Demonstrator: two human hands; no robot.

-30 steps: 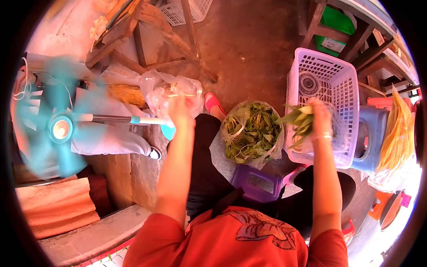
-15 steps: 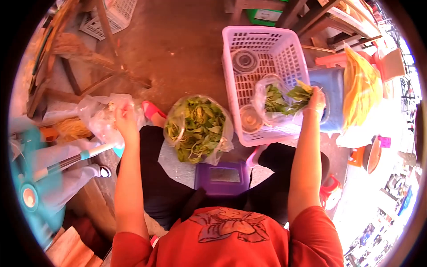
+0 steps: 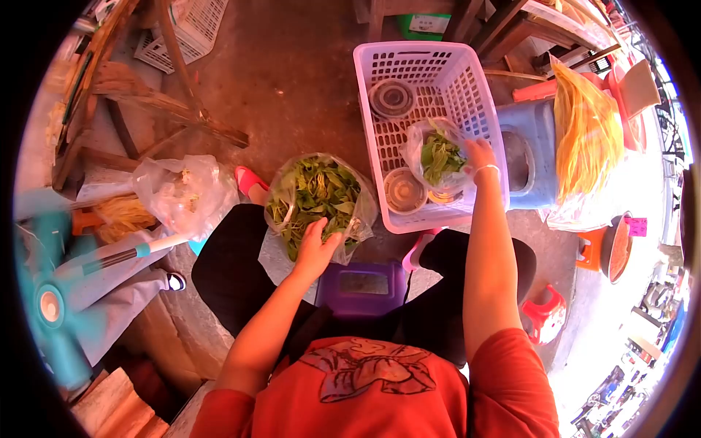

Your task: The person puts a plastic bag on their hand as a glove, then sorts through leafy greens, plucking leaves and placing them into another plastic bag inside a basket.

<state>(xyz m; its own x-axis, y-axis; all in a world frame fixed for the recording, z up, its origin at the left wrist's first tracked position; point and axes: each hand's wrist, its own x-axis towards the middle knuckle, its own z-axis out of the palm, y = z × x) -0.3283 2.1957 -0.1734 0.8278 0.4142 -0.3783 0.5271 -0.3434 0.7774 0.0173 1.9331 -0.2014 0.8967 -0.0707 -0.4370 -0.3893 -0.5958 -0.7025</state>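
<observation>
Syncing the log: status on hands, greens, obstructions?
Left hand open over big bag of greens. Right hand at small bag in basket, grip unclear. No obstruction visible.

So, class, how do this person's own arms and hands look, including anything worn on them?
The left sleeve and right sleeve are short, red and without visible markings, leaving the forearms bare. Neither the left hand nor the right hand wears a glove. A thin, pale wristband circles the right wrist; none shows on the left.
</observation>
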